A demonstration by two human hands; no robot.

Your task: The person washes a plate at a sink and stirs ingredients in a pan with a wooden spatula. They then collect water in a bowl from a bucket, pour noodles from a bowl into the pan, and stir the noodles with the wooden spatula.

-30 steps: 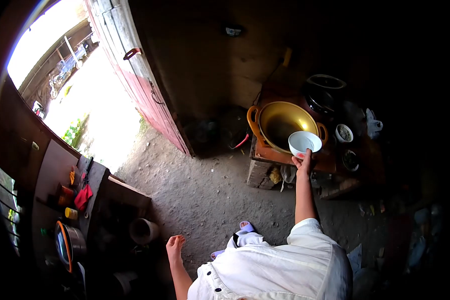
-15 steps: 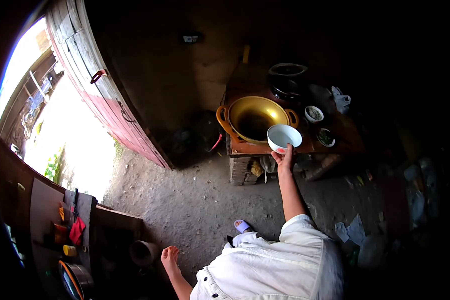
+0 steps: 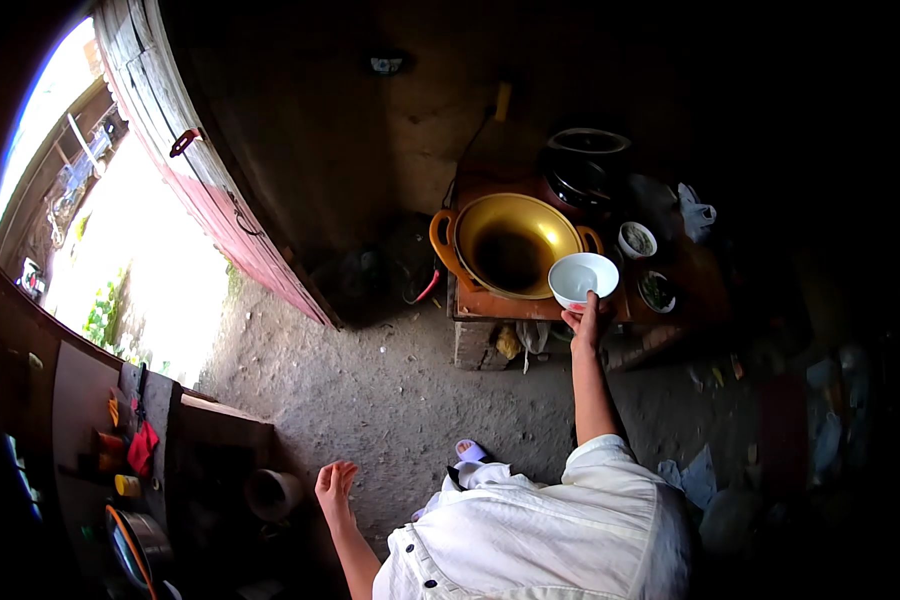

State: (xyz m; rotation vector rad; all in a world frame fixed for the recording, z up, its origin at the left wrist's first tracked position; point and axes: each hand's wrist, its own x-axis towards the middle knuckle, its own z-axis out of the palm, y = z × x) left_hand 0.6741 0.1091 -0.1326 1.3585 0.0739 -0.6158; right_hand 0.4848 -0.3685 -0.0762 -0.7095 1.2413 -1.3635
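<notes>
A white bowl [image 3: 582, 277] with a red mark on its outside is gripped at its near rim by my right hand [image 3: 590, 318], thumb at the edge. It holds what looks like clear liquid. Just behind and left of it sits a wide golden pan [image 3: 518, 212] with orange side handles, its bottom dark. The bowl overlaps the pan's right front rim in view. My left hand [image 3: 337, 482] hangs in the air at lower left, fingers loosely curled and nothing visible in them, near a pale round container [image 3: 272, 495].
The low wooden table [image 3: 695, 292] also bears a small bowl of pale food [image 3: 637, 240], a bowl of greens [image 3: 657, 291], a dark pot [image 3: 577, 182] and a plastic bag [image 3: 697, 212]. A wooden door [image 3: 210, 200] stands ajar at left. Scraps [image 3: 700, 478] litter the floor at right.
The bowl in my right hand has shifted slightly right relative to the pan. My left hand stays about where it was, and the view has turned a little.
</notes>
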